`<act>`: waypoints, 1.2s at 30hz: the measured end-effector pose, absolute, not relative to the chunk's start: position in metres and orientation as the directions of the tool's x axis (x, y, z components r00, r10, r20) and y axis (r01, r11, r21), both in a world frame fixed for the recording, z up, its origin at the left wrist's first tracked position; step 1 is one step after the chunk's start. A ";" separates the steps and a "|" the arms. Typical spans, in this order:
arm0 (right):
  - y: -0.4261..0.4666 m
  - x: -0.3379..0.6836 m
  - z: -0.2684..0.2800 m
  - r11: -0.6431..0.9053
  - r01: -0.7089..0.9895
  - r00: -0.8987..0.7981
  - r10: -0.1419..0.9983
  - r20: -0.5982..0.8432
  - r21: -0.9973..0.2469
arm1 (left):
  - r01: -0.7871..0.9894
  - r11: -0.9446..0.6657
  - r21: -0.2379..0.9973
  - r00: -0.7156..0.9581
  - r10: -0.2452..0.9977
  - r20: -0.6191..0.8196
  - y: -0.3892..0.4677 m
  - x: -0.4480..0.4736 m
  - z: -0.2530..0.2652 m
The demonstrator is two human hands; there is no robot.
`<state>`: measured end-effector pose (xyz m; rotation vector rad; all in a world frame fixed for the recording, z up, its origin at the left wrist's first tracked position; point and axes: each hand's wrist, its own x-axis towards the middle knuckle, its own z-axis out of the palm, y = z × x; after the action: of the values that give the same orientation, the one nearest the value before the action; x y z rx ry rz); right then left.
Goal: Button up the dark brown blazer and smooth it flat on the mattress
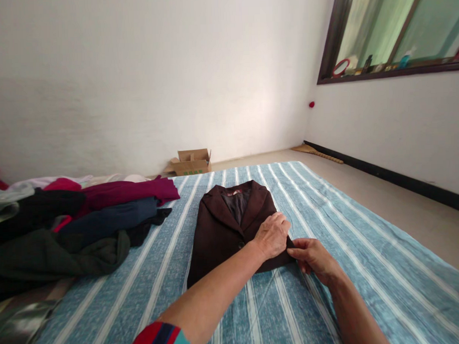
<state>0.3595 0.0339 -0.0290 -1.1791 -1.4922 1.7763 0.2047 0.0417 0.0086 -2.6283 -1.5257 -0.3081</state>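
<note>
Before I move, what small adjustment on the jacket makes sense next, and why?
I'd probably have the right hand ease the corner of the brown jacket flat onto the striped sheet, with the left hand steadying the edge. The right thumb and fingers hold that corner, and the left hand is on the same side, just beyond it.
</note>
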 end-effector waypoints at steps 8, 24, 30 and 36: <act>0.035 0.356 -0.034 -0.326 0.030 -0.403 0.861 -0.310 -0.945 | 0.923 -0.376 0.082 0.347 0.906 0.243 0.045 0.204 -0.005; 0.034 0.355 -0.033 -0.286 0.100 -0.336 0.892 -0.303 -0.953 | 0.909 -0.410 0.078 0.393 0.904 0.165 0.048 0.203 -0.007; 0.033 0.352 -0.034 -0.269 0.147 -0.282 0.911 -0.301 -0.952 | 0.902 -0.429 0.039 0.420 0.896 0.143 0.047 0.204 -0.008; 0.032 0.350 -0.033 -0.267 0.168 -0.240 0.923 -0.302 -0.949 | 0.911 -0.409 0.051 0.397 0.903 0.164 0.048 0.204 -0.012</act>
<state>0.3503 0.0323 -0.0335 -1.3910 -1.3578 1.5664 0.2044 0.0481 -0.0125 -2.5863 -1.6809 -0.2572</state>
